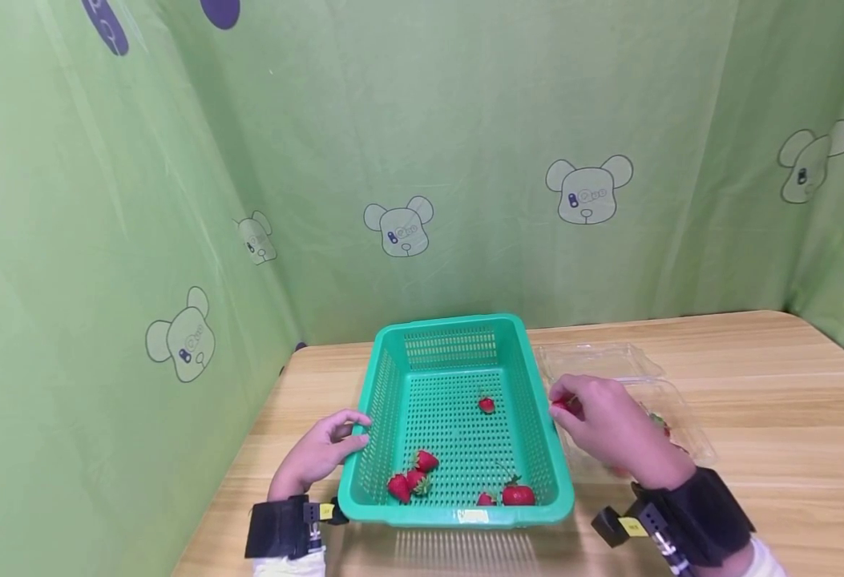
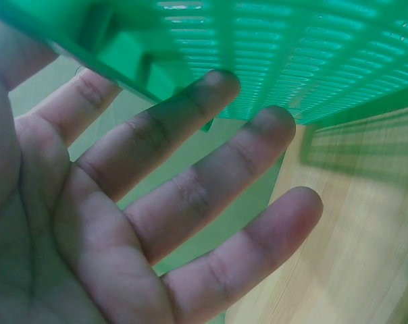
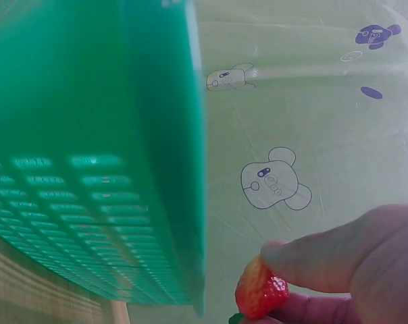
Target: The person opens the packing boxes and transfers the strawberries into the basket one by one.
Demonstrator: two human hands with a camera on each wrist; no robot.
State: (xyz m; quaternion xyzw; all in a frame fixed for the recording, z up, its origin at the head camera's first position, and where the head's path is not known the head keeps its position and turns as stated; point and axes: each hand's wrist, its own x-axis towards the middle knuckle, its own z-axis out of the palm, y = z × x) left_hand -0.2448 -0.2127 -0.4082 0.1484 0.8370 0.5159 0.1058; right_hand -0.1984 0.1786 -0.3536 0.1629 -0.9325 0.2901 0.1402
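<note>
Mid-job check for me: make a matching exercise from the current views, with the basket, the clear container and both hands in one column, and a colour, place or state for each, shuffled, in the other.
Things:
1. Basket
2. Left hand
3. Right hand
4. Clear container

Descriptions:
A. Pinching a strawberry
B. On the table, to the right of the basket
C. Green, with rows of small holes
D. At the basket's left rim

Right pairs: 1-C, 2-D, 3-A, 4-B
</note>
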